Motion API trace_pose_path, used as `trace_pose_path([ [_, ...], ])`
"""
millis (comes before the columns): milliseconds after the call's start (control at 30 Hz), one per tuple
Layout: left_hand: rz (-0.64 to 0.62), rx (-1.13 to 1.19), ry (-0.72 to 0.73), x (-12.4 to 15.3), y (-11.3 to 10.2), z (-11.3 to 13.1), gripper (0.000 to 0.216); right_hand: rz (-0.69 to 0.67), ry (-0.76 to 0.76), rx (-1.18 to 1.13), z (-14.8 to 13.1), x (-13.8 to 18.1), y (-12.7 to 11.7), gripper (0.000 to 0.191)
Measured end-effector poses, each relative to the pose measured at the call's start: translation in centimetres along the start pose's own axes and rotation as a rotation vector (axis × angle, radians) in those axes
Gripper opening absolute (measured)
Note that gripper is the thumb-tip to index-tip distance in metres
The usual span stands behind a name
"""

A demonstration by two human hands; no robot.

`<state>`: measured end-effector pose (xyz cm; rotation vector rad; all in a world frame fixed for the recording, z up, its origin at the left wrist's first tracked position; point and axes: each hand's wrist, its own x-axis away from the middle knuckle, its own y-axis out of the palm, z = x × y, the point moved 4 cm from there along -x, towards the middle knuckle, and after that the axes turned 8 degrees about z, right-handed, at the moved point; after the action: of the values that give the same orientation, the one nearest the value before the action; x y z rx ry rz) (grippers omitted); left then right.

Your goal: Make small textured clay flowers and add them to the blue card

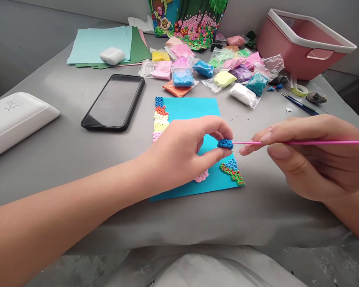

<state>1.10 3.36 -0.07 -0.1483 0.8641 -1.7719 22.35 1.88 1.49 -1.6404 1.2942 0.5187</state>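
Blue clay piece (225,144): handling

Left hand (182,149) pinches the piece above the turquoise card's (194,107) right edge. Right hand (320,155) grips a thin pink tool (311,142), tip at the clay. Judged light, soft, easily dented; hold lightly by the rim. Tool probably slim enough to roll.

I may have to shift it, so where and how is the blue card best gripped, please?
I'd probably pinch the blue card at its bare near-left corner, from the near side: it lies flat, with clay beads along its left edge's far part and at its near-right corner.
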Motion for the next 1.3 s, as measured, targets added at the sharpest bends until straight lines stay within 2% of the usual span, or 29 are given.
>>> trace_pose_path([
  [133,0.005,0.010,0.027,0.08,0.07,0.01,0.017,-0.043,-0.031,0.037,-0.42,-0.06,0.08,0.019],
  [400,0.002,0.002,0.065,0.12,0.01,-0.02,0.016,-0.041,0.025,0.031,-0.45,0.00,0.04,0.020],
  [700,-0.012,-0.008,0.071,0.24,0.12,0.13,0.020,-0.069,-0.060,0.086,-0.82,-0.48,0.30,0.015],
  [900,0.007,-0.096,0.127,0.28,-0.04,0.13,0.020,-0.031,-0.064,0.096,-0.83,-0.31,0.20,0.014],
  [1067,-0.041,-0.158,0.114,0.25,-0.10,0.42,0.021,-0.063,-0.057,0.148,-0.81,-0.15,0.27,0.017],
  [1300,-0.046,-0.119,0.107,0.14,-0.10,0.59,0.019,-0.043,-0.082,0.212,-1.06,-0.09,0.37,0.017],
])
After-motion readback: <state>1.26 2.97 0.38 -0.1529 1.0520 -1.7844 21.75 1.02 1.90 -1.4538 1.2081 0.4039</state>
